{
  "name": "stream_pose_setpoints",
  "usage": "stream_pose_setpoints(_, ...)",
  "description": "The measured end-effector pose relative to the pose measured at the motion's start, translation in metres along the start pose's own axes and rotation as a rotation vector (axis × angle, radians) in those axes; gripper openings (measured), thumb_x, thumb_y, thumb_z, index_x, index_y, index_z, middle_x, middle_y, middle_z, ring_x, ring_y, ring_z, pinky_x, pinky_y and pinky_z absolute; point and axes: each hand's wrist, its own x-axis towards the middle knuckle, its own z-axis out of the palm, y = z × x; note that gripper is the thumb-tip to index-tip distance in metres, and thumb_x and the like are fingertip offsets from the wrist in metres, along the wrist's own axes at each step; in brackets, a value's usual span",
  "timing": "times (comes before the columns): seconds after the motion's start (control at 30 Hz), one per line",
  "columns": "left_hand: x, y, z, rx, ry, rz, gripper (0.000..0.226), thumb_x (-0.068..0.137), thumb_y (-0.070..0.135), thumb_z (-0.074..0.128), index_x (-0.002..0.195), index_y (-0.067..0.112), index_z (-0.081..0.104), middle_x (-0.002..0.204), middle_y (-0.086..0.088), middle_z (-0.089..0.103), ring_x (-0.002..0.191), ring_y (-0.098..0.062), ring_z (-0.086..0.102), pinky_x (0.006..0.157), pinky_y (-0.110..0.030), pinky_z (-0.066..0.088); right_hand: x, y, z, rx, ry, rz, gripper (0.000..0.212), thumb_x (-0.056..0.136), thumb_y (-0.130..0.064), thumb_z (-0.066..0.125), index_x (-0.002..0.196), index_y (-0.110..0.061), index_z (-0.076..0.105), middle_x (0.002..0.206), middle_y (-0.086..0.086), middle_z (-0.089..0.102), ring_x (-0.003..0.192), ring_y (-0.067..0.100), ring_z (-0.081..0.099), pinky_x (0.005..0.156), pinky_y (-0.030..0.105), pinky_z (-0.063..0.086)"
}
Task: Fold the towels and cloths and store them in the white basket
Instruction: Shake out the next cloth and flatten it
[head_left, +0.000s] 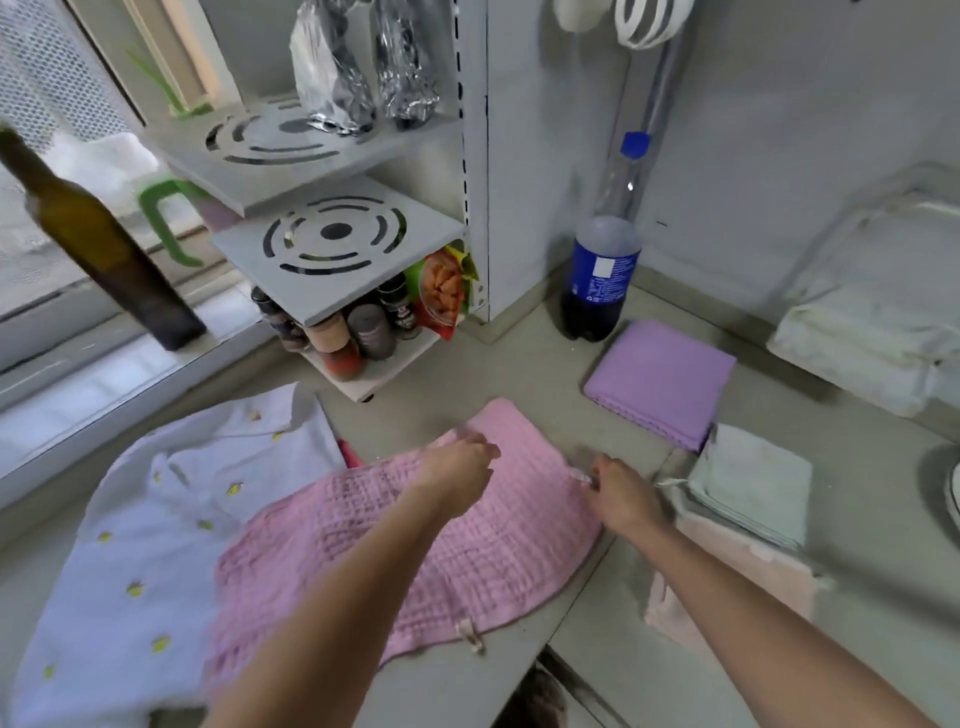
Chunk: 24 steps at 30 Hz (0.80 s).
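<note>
Soft daylight from the window (47, 156) at left, wide-angle edge bending, slight overall blur.

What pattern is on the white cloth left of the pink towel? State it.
Small yellow-green motifs scattered on the white cloth, seen in the head view.

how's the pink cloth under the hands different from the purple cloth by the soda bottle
The pink cloth lies spread wide across the counter, while the purple cloth is already folded into a compact square. The pink cloth has a crinkled, waffled weave; the purple cloth looks smooth. The left hand and right hand grip the pink cloth's far edge; nothing touches the purple cloth. Both rest on the counter, outside any basket.
</note>
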Motion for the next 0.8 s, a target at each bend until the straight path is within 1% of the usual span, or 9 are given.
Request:
stream_pose_setpoints(0.13, 0.042, 0.017, 0.004, 0.05, -0.13, 0.096, 0.045, 0.099, 0.012, 0.039, 0.143, 0.023, 0.039, 0.154, 0.004, 0.029, 0.134, -0.02, 0.039, 0.104, -0.039, 0.041, 0.009, 0.001, 0.0, -0.034, -0.022, -0.024, 0.018, 0.091, -0.024, 0.055, 0.103, -0.01, 0.056, 0.106, 0.009, 0.064, 0.098, 0.027, 0.062, 0.07, 0.03, 0.042)
stream_pose_setpoints(0.23, 0.065, 0.033, 0.007, 0.107, -0.176, 0.186, 0.062, 0.092, -0.006, 0.034, 0.147, 0.022, 0.03, 0.157, 0.005, 0.021, 0.132, -0.023, 0.044, 0.098, -0.038, 0.044, 0.016, 0.006, -0.003, 0.024, -0.084, -0.022, 0.013, 0.09, -0.023, 0.057, 0.083, -0.015, 0.05, 0.094, 0.005, 0.065, 0.085, 0.023, 0.06, 0.069, 0.032, 0.047)
stream_pose_setpoints(0.3, 0.08, 0.042, 0.011, 0.13, -0.182, 0.231, 0.063, 0.092, -0.006, 0.034, 0.147, 0.025, 0.029, 0.154, 0.006, 0.027, 0.126, -0.021, 0.049, 0.09, -0.034, 0.046, 0.021, 0.01, -0.008, 0.127, -0.117, -0.006, 0.023, 0.087, -0.023, 0.06, 0.071, -0.019, 0.043, 0.08, 0.001, 0.059, 0.076, 0.021, 0.056, 0.065, 0.034, 0.047)
stream_pose_setpoints(0.37, 0.093, 0.05, 0.014, 0.149, -0.206, 0.278, 0.052, 0.096, 0.002, 0.035, 0.143, 0.026, 0.037, 0.148, 0.003, 0.038, 0.126, -0.019, 0.049, 0.093, -0.033, 0.044, 0.024, 0.016, -0.016, 0.253, -0.128, 0.023, 0.026, 0.083, -0.024, 0.064, 0.068, -0.018, 0.044, 0.07, -0.002, 0.052, 0.07, 0.02, 0.051, 0.057, 0.031, 0.04)
stream_pose_setpoints(0.47, 0.107, 0.063, 0.011, 0.238, -0.236, 0.333, 0.032, 0.099, 0.014, 0.041, 0.128, 0.015, 0.053, 0.132, -0.005, 0.052, 0.121, -0.023, 0.052, 0.097, -0.035, 0.045, 0.025, 0.028, -0.027, 0.293, -0.115, 0.027, 0.024, 0.081, -0.02, 0.067, 0.069, -0.016, 0.046, 0.066, -0.003, 0.049, 0.067, 0.017, 0.047, 0.051, 0.025, 0.03)
stream_pose_setpoints(0.57, 0.119, 0.079, -0.001, 0.207, -0.169, 0.298, 0.025, 0.096, 0.02, 0.046, 0.116, 0.012, 0.059, 0.123, -0.008, 0.053, 0.111, -0.028, 0.058, 0.091, -0.04, 0.046, 0.026, 0.039, -0.039, 0.293, -0.055, 0.052, 0.031, 0.08, -0.007, 0.067, 0.065, -0.019, 0.042, 0.063, -0.005, 0.045, 0.058, 0.011, 0.042, 0.05, 0.023, 0.031)
stream_pose_setpoints(0.63, 0.126, 0.091, -0.01, 0.165, -0.116, 0.289, 0.022, 0.095, 0.019, 0.047, 0.112, 0.011, 0.058, 0.122, -0.009, 0.048, 0.104, -0.032, 0.06, 0.084, -0.042, 0.046, 0.028, 0.048, -0.049, 0.31, 0.008, 0.083, 0.036, 0.078, -0.003, 0.068, 0.062, -0.02, 0.04, 0.061, -0.006, 0.044, 0.057, 0.013, 0.042, 0.049, 0.024, 0.03)
stream_pose_setpoints(0.7, 0.134, 0.105, -0.018, 0.174, -0.086, 0.31, 0.023, 0.095, 0.018, 0.048, 0.115, 0.008, 0.056, 0.124, -0.011, 0.043, 0.1, -0.036, 0.06, 0.081, -0.042, 0.044, 0.027, 0.059, -0.06, 0.34, 0.09, 0.109, 0.04, 0.074, -0.002, 0.069, 0.06, -0.022, 0.038, 0.058, -0.007, 0.043, 0.06, 0.018, 0.043, 0.052, 0.03, 0.028)
stream_pose_setpoints(0.8, 0.141, 0.122, -0.025, 0.197, -0.059, 0.349, 0.024, 0.096, 0.015, 0.047, 0.118, 0.007, 0.053, 0.126, -0.012, 0.038, 0.097, -0.037, 0.06, 0.077, -0.041, 0.043, 0.024, 0.075, -0.075, 0.34, 0.199, 0.162, 0.036, 0.071, 0.001, 0.065, 0.059, -0.021, 0.038, 0.056, -0.005, 0.043, 0.06, 0.021, 0.043, 0.054, 0.03, 0.026)
